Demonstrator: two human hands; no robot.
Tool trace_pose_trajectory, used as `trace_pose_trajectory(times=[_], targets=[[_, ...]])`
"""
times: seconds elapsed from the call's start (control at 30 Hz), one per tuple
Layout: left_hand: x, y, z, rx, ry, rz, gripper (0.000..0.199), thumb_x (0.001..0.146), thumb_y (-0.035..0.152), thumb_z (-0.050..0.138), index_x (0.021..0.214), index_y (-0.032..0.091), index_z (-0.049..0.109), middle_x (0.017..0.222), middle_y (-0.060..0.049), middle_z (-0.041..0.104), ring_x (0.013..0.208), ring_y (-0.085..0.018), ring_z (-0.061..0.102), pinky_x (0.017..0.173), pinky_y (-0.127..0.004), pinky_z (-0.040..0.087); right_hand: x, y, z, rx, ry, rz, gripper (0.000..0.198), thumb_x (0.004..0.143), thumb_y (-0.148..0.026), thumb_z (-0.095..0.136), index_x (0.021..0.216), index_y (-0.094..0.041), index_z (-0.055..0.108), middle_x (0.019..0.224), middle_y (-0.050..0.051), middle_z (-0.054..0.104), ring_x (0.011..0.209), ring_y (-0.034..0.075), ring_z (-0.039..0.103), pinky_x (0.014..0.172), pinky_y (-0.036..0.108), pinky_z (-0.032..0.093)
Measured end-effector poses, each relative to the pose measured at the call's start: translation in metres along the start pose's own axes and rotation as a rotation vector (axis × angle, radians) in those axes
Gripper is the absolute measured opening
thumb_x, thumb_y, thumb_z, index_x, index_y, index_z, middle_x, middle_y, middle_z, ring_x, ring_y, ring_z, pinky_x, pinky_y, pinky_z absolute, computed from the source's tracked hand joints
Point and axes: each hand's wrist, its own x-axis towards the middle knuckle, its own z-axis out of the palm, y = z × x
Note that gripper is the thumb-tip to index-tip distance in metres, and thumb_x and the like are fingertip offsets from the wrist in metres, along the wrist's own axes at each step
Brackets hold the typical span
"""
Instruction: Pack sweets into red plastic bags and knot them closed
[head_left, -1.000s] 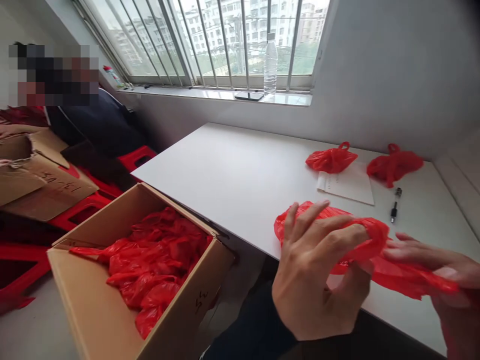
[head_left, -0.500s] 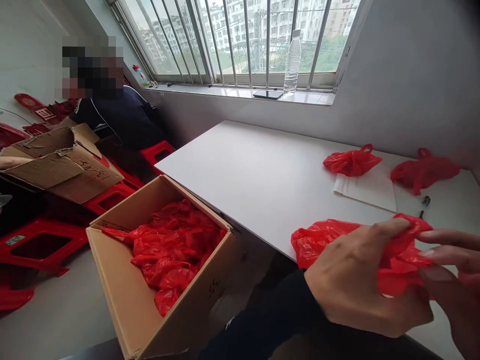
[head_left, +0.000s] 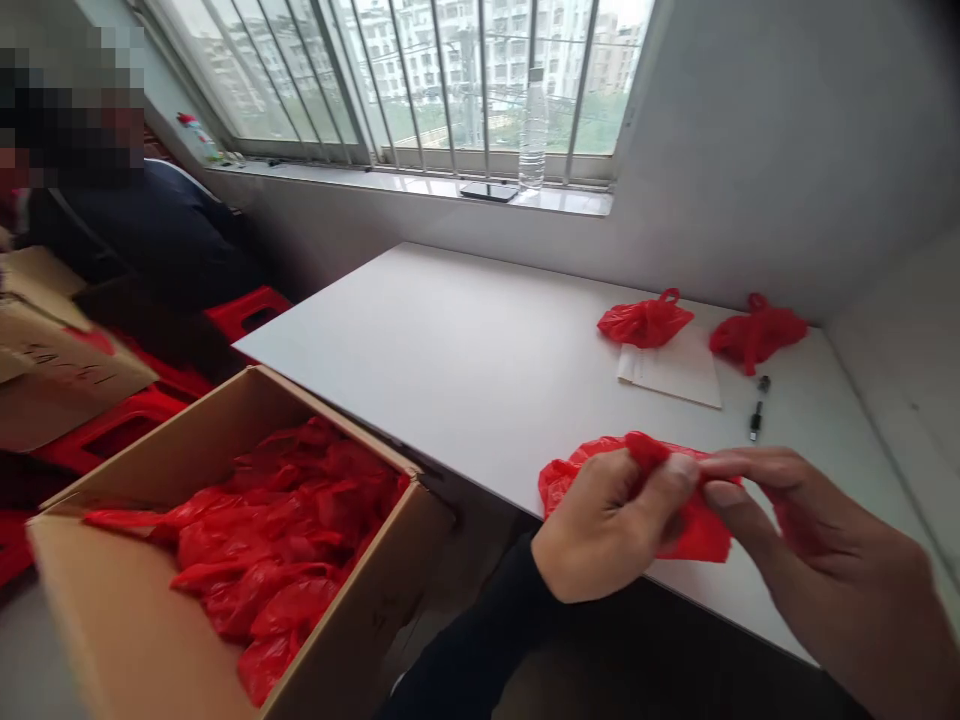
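A red plastic bag (head_left: 566, 478) lies at the near edge of the white table (head_left: 450, 340), its gathered top between my hands. My left hand (head_left: 611, 525) is closed around the bunched plastic, thumb on top. With thumb and forefinger, my right hand (head_left: 810, 540) pinches another bit of the same bag. What the bag contains cannot be seen. To the left, an open cardboard box (head_left: 112, 600) holds a heap of red plastic bags (head_left: 277, 540).
Two more red bags, one (head_left: 645, 322) on a notepad (head_left: 671, 375) and one (head_left: 757, 332) beside it, sit near the wall. A small black object (head_left: 757, 410) lies nearby. A bottle (head_left: 533, 130) and phone (head_left: 489, 191) rest on the sill. Another person (head_left: 165, 220) sits at left.
The view has swung right, so everything sits further left. My hands have come together on the bag's top, and my right fingers, spread before, now pinch the plastic.
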Motion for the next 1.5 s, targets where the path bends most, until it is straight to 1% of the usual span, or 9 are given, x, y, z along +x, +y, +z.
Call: trace_pose_trajectory(times=[0.2, 0.43, 0.6, 0.7, 0.87, 1.0, 1.13, 1.3, 1.5], targets=[[0.015, -0.006, -0.014, -0.259, 0.075, -0.128, 0.036, 0.102, 0.047, 0.051, 0.121, 0.021, 0.067, 0.069, 0.0, 0.065, 0.072, -0.015, 0.061, 0.079, -0.028, 0.049, 0.014, 0.0, 0.004, 0.131, -0.048, -0.066, 0.009, 0.102, -0.023, 0.061, 0.103, -0.03, 0.067, 0.105, -0.002, 0.067, 0.105, 0.016, 0.064, 0.09, 0.03, 0.052], [0.017, 0.009, -0.023, -0.2, 0.002, -0.139, 0.024, 0.094, 0.045, 0.066, 0.093, 0.021, 0.067, 0.082, -0.001, 0.064, 0.075, -0.015, 0.061, 0.069, -0.026, 0.051, 0.017, -0.003, 0.01, 0.079, -0.13, -0.44, 0.011, 0.098, -0.017, 0.063, 0.105, -0.025, 0.065, 0.111, 0.003, 0.063, 0.111, 0.019, 0.059, 0.119, 0.047, 0.037], [0.012, 0.013, -0.034, 0.137, -0.059, -0.051, 0.014, 0.093, 0.037, 0.067, 0.091, 0.023, 0.064, 0.088, -0.001, 0.067, 0.077, -0.015, 0.063, 0.07, -0.026, 0.053, 0.026, 0.011, 0.017, 0.218, -0.23, -0.24, 0.043, 0.102, -0.049, 0.058, 0.139, -0.029, 0.05, 0.139, 0.006, 0.059, 0.137, 0.025, 0.05, 0.127, 0.052, 0.025], [0.011, 0.008, -0.039, 0.377, -0.058, 0.088, 0.014, 0.096, 0.025, 0.059, 0.108, 0.029, 0.065, 0.104, 0.0, 0.07, 0.092, -0.016, 0.068, 0.08, -0.027, 0.056, 0.032, 0.015, 0.019, 0.296, -0.378, -0.08, 0.036, 0.109, -0.045, 0.044, 0.14, -0.03, 0.054, 0.114, 0.0, 0.072, 0.115, 0.02, 0.066, 0.13, 0.053, 0.014], [0.016, -0.017, -0.041, 0.811, 0.211, 0.484, 0.05, 0.089, -0.002, 0.05, 0.123, 0.033, 0.062, 0.111, 0.004, 0.072, 0.098, -0.011, 0.069, 0.081, -0.02, 0.056, 0.038, 0.019, 0.022, 0.409, -0.502, 0.215, 0.037, 0.11, -0.041, 0.038, 0.134, -0.027, 0.062, 0.089, 0.001, 0.068, 0.089, 0.018, 0.066, 0.099, 0.041, 0.053], [0.019, -0.034, -0.044, 0.931, 0.238, 0.627, 0.052, 0.096, 0.002, 0.051, 0.136, 0.034, 0.057, 0.128, -0.001, 0.064, 0.116, -0.014, 0.064, 0.091, -0.024, 0.057, 0.043, 0.028, 0.025, 0.547, -0.704, 0.188, 0.036, 0.107, -0.038, 0.046, 0.14, -0.026, 0.056, 0.09, 0.0, 0.067, 0.084, 0.016, 0.063, 0.085, 0.034, 0.056], [0.017, -0.035, -0.051, 1.091, 0.155, 0.662, 0.064, 0.099, 0.006, 0.049, 0.154, 0.037, 0.04, 0.148, -0.003, 0.053, 0.136, -0.018, 0.05, 0.107, -0.032, 0.051, 0.044, 0.034, 0.027, 0.604, -0.631, 0.205, 0.021, 0.103, -0.035, 0.056, 0.113, -0.021, 0.066, 0.098, 0.002, 0.068, 0.091, 0.017, 0.064, 0.087, 0.034, 0.053], [0.012, -0.031, -0.05, 1.24, 0.079, 0.576, 0.068, 0.103, 0.013, 0.043, 0.165, 0.02, 0.016, 0.163, -0.011, 0.038, 0.151, -0.021, 0.032, 0.118, -0.035, 0.039, 0.043, 0.027, 0.023, 0.499, -0.512, 0.222, 0.016, 0.103, -0.035, 0.056, 0.104, -0.021, 0.065, 0.101, 0.003, 0.07, 0.095, 0.018, 0.066, 0.091, 0.037, 0.053], [-0.014, -0.06, -0.073, 1.23, 0.171, 0.561, 0.062, 0.103, 0.013, 0.039, 0.163, 0.024, 0.025, 0.161, -0.007, 0.044, 0.151, -0.023, 0.034, 0.124, -0.043, 0.027, 0.037, 0.056, 0.015, 0.226, -0.327, 0.259, 0.018, 0.102, -0.036, 0.054, 0.102, -0.021, 0.064, 0.104, 0.004, 0.07, 0.098, 0.02, 0.066, 0.091, 0.037, 0.052]])
